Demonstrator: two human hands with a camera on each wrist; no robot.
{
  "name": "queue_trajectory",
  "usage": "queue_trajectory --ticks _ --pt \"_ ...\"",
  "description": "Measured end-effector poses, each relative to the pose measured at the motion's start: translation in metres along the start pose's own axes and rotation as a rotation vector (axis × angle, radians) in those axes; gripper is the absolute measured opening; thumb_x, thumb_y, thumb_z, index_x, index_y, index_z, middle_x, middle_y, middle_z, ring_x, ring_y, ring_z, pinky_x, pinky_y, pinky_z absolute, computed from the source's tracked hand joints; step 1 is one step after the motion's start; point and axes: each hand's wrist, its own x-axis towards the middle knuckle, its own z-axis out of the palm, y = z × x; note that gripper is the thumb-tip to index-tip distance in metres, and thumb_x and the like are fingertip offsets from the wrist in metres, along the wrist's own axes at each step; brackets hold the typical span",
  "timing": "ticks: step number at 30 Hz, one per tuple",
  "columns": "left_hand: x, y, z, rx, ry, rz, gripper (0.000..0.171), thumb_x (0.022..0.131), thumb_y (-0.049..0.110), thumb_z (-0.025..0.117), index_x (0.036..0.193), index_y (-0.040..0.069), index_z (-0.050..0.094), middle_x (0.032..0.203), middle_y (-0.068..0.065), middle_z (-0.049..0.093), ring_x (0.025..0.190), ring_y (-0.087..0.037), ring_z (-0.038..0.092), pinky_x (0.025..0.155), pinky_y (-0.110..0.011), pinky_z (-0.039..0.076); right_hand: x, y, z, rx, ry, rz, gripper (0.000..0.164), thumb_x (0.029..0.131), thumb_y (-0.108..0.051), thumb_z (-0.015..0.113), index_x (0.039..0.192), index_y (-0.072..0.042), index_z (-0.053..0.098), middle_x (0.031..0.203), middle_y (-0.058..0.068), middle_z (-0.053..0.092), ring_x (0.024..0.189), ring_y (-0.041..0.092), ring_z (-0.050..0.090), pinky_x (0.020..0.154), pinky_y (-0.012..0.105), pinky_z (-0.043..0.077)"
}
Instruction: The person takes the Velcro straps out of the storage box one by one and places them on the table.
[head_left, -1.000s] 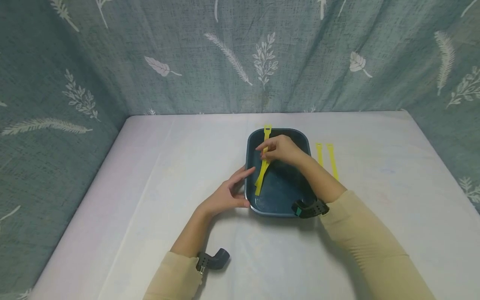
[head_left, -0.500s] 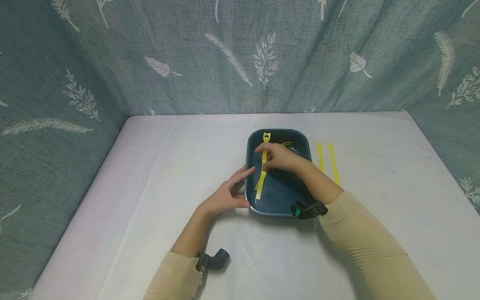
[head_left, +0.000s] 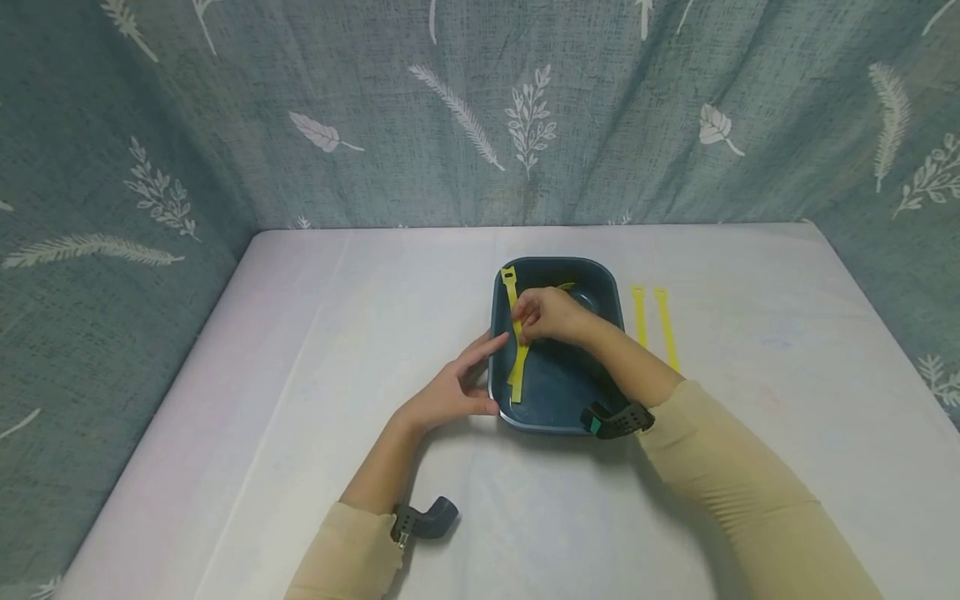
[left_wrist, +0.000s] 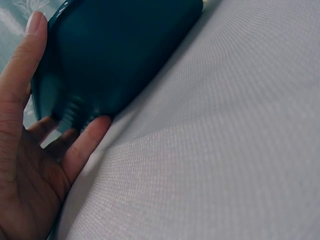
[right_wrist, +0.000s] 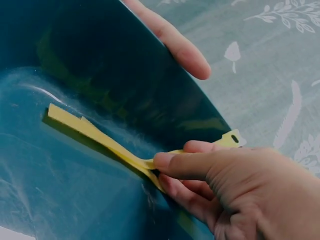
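Note:
My right hand is over the dark blue tray, pinching a yellow slotted cable strap between thumb and fingers. In the right wrist view the strap's slotted head sticks out past the fingers near the tray wall, and two overlapping tails extend over the tray floor. Whether both belong to the held strap is hidden by the fingers. My left hand is spread against the tray's left side, fingers touching its wall; in the left wrist view the fingers rest along the tray's outside.
Two more yellow straps lie side by side on the white-covered table, right of the tray, partly behind my right forearm. Another yellow piece shows at the tray's far end. A leaf-patterned curtain hangs behind the table.
The right hand has moved slightly nearer, and the held strap's slotted head has swung left and down from beyond the far rim to the tray's far left corner. The left hand stays in place.

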Motion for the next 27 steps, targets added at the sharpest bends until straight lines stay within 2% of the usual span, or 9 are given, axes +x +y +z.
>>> queue_trajectory --ticks 4,6,9,12,14,16,20,23,27 --pt "-0.0003 -0.0008 0.0005 0.004 0.002 0.002 0.097 0.073 0.039 0.080 0.151 0.018 0.026 0.160 0.001 0.009 0.145 -0.029 0.013 0.097 -0.040 0.047 -0.0004 -0.0010 0.0005 0.005 -0.004 0.008 0.029 0.073 0.002 0.075 0.100 0.002 0.062 0.094 0.013 0.065 0.081 0.018 0.062 0.075 0.028 0.057" --pt "-0.0001 -0.0006 0.0006 0.007 0.004 0.004 0.098 0.073 0.040 0.080 0.151 0.018 0.025 0.160 0.003 0.010 0.145 -0.028 0.013 0.098 -0.041 0.046 -0.0011 -0.0012 -0.0003 0.041 -0.023 0.005 0.030 0.075 0.004 0.073 0.102 0.003 0.061 0.094 0.013 0.063 0.079 0.017 0.061 0.074 0.026 0.056" --pt "0.0006 0.0005 0.0006 0.008 0.006 0.004 0.097 0.073 0.039 0.080 0.151 0.021 0.025 0.159 0.004 0.010 0.145 -0.027 0.013 0.099 -0.043 0.045 -0.0027 -0.0015 -0.0025 0.159 -0.080 0.011 0.030 0.078 0.007 0.068 0.107 0.006 0.058 0.090 0.011 0.060 0.076 0.016 0.057 0.070 0.024 0.055" --pt "0.0005 0.0006 0.0001 0.016 0.007 -0.005 0.095 0.073 0.037 0.080 0.150 0.028 0.026 0.159 0.005 0.010 0.146 -0.026 0.013 0.100 -0.043 0.044 -0.0050 -0.0020 -0.0052 0.326 -0.167 0.013 0.030 0.083 0.008 0.063 0.111 0.009 0.053 0.086 0.008 0.057 0.074 0.015 0.055 0.069 0.023 0.054" --pt "0.0000 0.0005 -0.0004 0.024 0.006 -0.010 0.093 0.074 0.036 0.080 0.150 0.031 0.027 0.159 0.005 0.010 0.146 -0.025 0.013 0.099 -0.042 0.045 -0.0062 -0.0031 -0.0066 0.417 -0.218 0.005 0.026 0.085 0.009 0.060 0.111 0.009 0.052 0.084 0.007 0.056 0.072 0.015 0.054 0.069 0.022 0.054" --pt "-0.0005 0.0004 -0.0010 0.035 0.002 -0.007 0.092 0.074 0.036 0.080 0.149 0.032 0.027 0.159 0.005 0.010 0.146 -0.025 0.012 0.098 -0.042 0.046 -0.0072 -0.0034 -0.0072 0.455 -0.261 -0.029 0.022 0.086 0.010 0.059 0.106 0.008 0.052 0.082 0.005 0.056 0.071 0.014 0.054 0.069 0.022 0.054" --pt "-0.0011 0.0003 -0.0018 0.043 -0.003 0.012 0.093 0.075 0.038 0.079 0.150 0.028 0.026 0.159 0.002 0.010 0.146 -0.026 0.011 0.098 -0.042 0.046 -0.0068 -0.0008 -0.0051 0.364 -0.279 -0.108 0.015 0.084 0.010 0.059 0.097 0.007 0.055 0.080 0.006 0.058 0.071 0.014 0.056 0.070 0.025 0.054" --pt "-0.0012 0.0002 -0.0021 0.041 -0.001 0.004 0.093 0.075 0.036 0.079 0.150 0.027 0.025 0.160 0.001 0.009 0.146 -0.026 0.011 0.098 -0.042 0.046 -0.0061 0.0009 -0.0037 0.264 -0.234 -0.134 0.014 0.083 0.008 0.062 0.096 0.007 0.057 0.080 0.008 0.062 0.073 0.015 0.060 0.073 0.028 0.056" --pt "-0.0001 -0.0006 -0.0024 0.030 -0.003 -0.011 0.095 0.075 0.030 0.081 0.151 0.025 0.024 0.160 0.001 0.008 0.146 -0.025 0.011 0.098 -0.043 0.046 -0.0059 0.0012 -0.0037 0.210 -0.181 -0.150 0.012 0.082 0.008 0.062 0.094 0.006 0.059 0.083 0.011 0.062 0.074 0.018 0.059 0.074 0.030 0.056"
